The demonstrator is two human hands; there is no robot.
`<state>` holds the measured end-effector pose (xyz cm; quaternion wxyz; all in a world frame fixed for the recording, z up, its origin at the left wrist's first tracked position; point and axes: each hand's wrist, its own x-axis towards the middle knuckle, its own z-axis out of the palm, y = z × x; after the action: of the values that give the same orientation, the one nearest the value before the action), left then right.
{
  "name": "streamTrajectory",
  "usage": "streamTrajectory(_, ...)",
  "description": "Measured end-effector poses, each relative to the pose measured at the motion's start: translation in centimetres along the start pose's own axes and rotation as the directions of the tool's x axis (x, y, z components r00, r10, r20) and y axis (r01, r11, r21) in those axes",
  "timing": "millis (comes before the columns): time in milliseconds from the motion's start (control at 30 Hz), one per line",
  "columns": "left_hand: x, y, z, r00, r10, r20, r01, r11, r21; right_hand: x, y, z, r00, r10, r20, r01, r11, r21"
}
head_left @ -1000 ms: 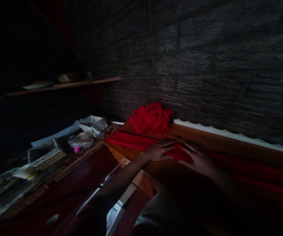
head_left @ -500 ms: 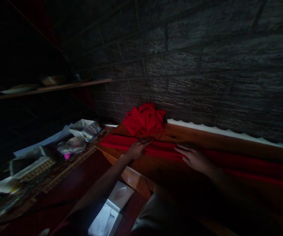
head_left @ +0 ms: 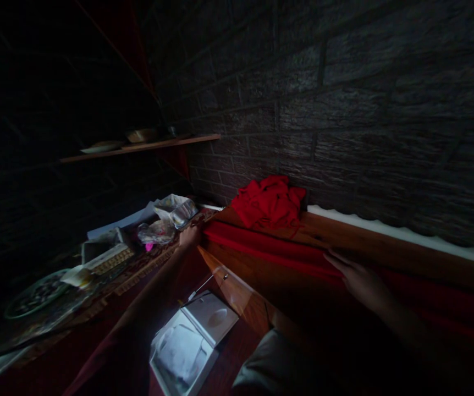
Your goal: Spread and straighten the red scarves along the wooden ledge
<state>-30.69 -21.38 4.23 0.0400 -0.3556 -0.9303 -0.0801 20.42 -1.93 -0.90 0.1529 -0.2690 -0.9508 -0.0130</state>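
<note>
A long strip of red cloth [head_left: 270, 250] lies folded along the wooden table [head_left: 328, 231]. My right hand [head_left: 356, 275] rests on it with the fingers stretched out flat. My left hand [head_left: 189, 236] is past the left end of the cloth, over the edge of the side surface near the plastic bags; its fingers are dark and hard to make out. A crumpled heap of red cloth [head_left: 268, 201] sits at the back of the table, against the wall.
On the patterned cover at the left are a basket [head_left: 111, 253], a clear plastic bag [head_left: 156, 231], a foil-like bag [head_left: 176, 210] and a green-rimmed tray [head_left: 34, 297]. An open white box [head_left: 183, 352] is below. A shelf [head_left: 171, 143] holds dishes.
My left hand has left the red strip and moved left to the side surface. My right hand stays flat on the cloth. The view has turned left.
</note>
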Motion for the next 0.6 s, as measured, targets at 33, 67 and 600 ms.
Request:
streamTrajectory(33,0.3,-0.3,0.1,0.999,-0.023,-0.024,0.022,0.999,-0.042,0.0,-0.2,-0.2,1.0,0.014,0.002,-0.014,0.999,-0.031)
streamTrajectory(67,0.5,-0.4,0.3,0.998,-0.04,-0.053,0.035,0.995,-0.092,0.0,-0.4,-0.4,1.0,0.024,0.007,-0.024,0.998,-0.063)
streamTrajectory(600,0.9,-0.9,1.1,0.987,-0.074,-0.142,0.048,0.983,-0.176,-0.8,-0.3,-2.3,0.96,0.277,0.037,-0.232,0.865,-0.444)
